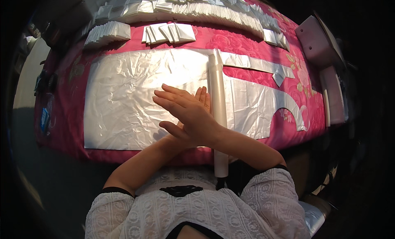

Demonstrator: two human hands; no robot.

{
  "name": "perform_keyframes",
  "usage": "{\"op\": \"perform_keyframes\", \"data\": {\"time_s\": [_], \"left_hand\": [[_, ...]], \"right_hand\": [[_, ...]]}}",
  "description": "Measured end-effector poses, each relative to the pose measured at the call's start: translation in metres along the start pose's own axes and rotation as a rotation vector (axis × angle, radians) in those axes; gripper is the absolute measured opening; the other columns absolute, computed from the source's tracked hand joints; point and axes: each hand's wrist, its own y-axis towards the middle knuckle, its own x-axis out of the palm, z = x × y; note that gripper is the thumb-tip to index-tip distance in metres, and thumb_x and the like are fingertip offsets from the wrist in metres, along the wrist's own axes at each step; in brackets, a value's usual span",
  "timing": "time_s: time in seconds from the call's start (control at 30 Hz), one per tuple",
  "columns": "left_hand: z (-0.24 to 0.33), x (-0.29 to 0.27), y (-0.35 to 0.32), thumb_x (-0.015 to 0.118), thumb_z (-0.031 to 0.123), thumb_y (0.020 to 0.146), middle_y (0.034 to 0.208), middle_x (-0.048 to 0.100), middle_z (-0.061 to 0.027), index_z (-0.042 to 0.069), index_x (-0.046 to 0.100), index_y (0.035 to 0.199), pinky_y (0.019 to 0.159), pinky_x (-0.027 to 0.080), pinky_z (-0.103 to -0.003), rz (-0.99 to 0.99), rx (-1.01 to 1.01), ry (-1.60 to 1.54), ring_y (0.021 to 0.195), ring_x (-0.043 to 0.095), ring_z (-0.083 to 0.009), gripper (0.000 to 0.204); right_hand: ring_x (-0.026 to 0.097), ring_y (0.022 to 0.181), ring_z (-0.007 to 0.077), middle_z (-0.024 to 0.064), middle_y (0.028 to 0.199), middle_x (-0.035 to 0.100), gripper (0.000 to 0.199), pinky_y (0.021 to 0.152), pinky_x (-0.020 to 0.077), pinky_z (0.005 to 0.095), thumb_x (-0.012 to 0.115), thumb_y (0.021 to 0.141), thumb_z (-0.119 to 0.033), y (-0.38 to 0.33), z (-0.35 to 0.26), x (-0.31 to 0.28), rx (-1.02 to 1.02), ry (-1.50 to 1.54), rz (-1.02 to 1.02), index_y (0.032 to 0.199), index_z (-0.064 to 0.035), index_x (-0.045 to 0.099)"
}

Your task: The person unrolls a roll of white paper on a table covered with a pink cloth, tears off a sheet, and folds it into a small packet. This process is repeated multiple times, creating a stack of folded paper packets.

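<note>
- Hands were crossed at the wrists over the middle of the silver plastic sheet [123,99].
- Right hand [185,111] was laid on top, fingers stretched flat and pointed left; nothing was gripped.
- Left hand [200,97] was mostly hidden under it; only fingertips were seen, lying just beside the white tube [218,107]. Nothing was seen held; whether it touched the tube could not be told.
- Tube was laid lengthwise across the sheet, far end near the sheet's upper edge, near end past the tabletop edge toward the person's torso.
- Sheet was spread flat and wrinkled on the pink floral cloth [242,41] covering the tabletop; a rounded notch was cut at its right end.
- A narrow silver strip [259,64] was seen at the upper right, running off from the tube's far end.
- A short row of folded white pieces [168,32] was set beyond the sheet; a fanned stack [107,33] lay to its left.
- A long overlapped row of the same pieces [214,11] was run along the far edge.
- A pale pink box-shaped object [319,41] was placed off the right edge.
</note>
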Motion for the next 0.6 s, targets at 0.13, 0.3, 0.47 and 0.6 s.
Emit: {"op": "perform_keyframes", "data": {"time_s": [0.13,0.3,0.47,0.6], "left_hand": [[0.002,-0.01,0.001,0.051,0.027,0.077,0.145,0.006,-0.0256,-0.006,0.008,0.139,0.111,0.009,-0.044,-0.119,0.142,0.549,0.137,0.006,-0.0368,0.082],[0.01,-0.05,-0.006,0.05,0.024,0.082,0.143,0.02,-0.0237,-0.004,0.015,0.139,0.11,0.016,-0.041,0.066,0.084,0.084,0.134,0.018,-0.0357,0.073],[0.014,-0.127,-0.038,0.04,0.04,0.09,0.141,0.029,-0.0189,-0.002,0.024,0.137,0.108,0.02,-0.039,0.296,0.013,-0.064,0.132,0.026,-0.0291,0.065],[0.005,-0.179,-0.091,0.031,0.048,0.092,0.14,0.033,-0.0159,-0.002,0.027,0.136,0.106,0.023,-0.038,0.445,-0.114,-0.058,0.131,0.03,-0.0257,0.067]], "right_hand": [[0.042,0.121,0.0334,0.0156,0.125,0.05,0.049,0.099,0.0363,0.0407,0.065,0.075,-0.015,-0.089,0.042,-0.069,0.184,-0.351,-0.044,0.119,0.0002,0.051],[0.03,0.13,0.0333,0.0153,0.138,0.037,0.056,0.106,0.0261,0.043,0.054,0.083,-0.034,-0.1,0.062,-0.069,0.12,-0.364,-0.226,0.129,-0.0039,0.044],[0.027,0.132,0.0303,0.0148,0.133,0.042,0.053,0.108,0.0203,0.045,0.051,0.085,-0.04,-0.032,0.029,0.013,-0.108,-0.281,-0.439,0.123,-0.0025,0.048],[0.036,0.126,0.0306,0.0178,0.124,0.05,0.047,0.103,0.0315,0.0414,0.052,0.087,-0.034,-0.001,-0.033,0.067,-0.251,0.441,-0.601,0.116,0.0027,0.053]]}}
